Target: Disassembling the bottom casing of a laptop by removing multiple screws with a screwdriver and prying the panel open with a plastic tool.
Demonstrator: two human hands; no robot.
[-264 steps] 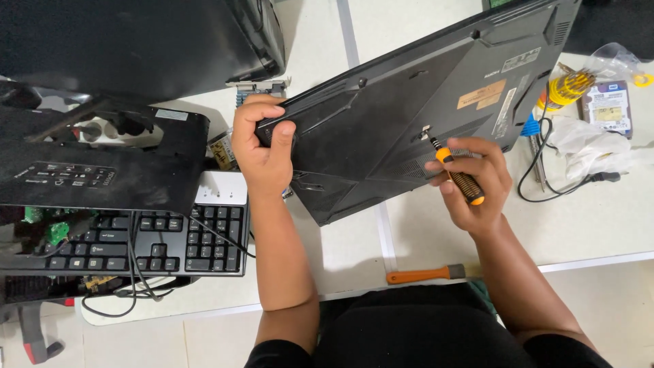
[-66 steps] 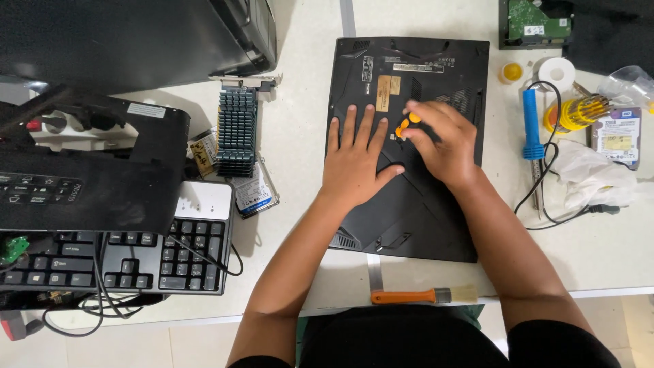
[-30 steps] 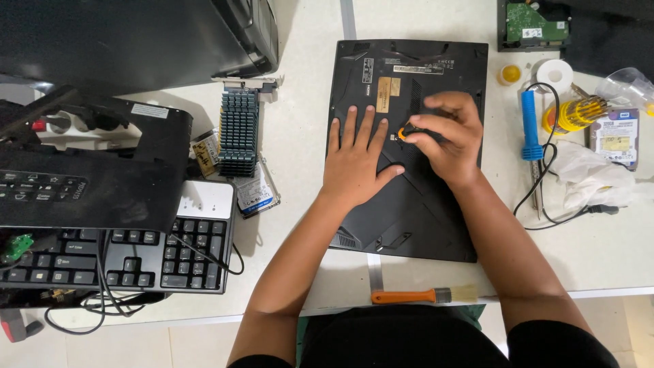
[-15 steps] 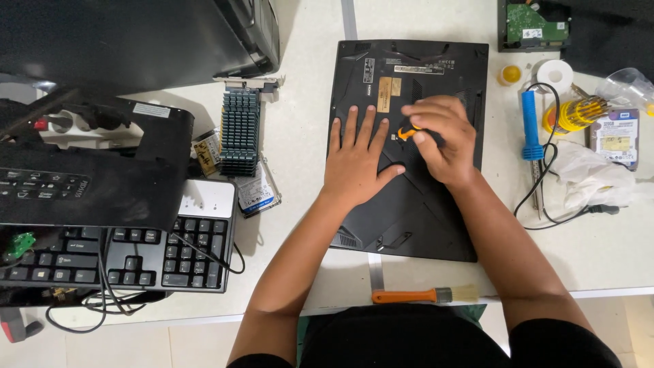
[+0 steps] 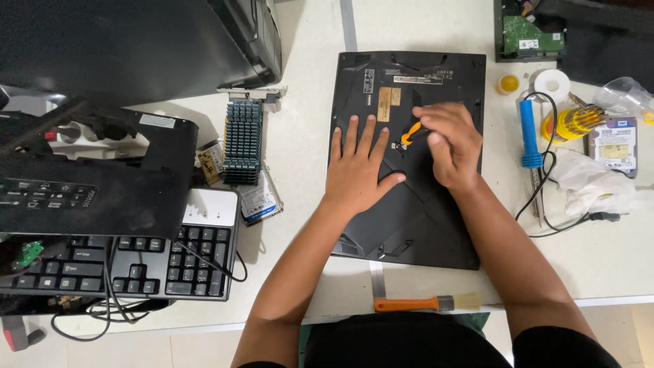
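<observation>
While the black laptop (image 5: 409,157) lies bottom side up on the white table (image 5: 306,82), directly under both hands, the left hand (image 5: 357,167) rests flat and open on its cover. The right hand (image 5: 449,143) is closed around an orange-handled screwdriver (image 5: 411,131), its tip down on the cover just beside the left fingers. Right of the right hand lie a blue soldering iron (image 5: 528,133) and its cable. Left of the left hand are a heatsink card (image 5: 243,140) and a keyboard (image 5: 119,266). Near the wrists lies an orange brush (image 5: 422,303).

On the white desk (image 5: 306,82) lie a laptop (image 5: 409,225), keyboard (image 5: 136,269), brush (image 5: 426,303), soldering iron (image 5: 529,133), and perhaps a heatsink card (image 5: 243,140).
</observation>
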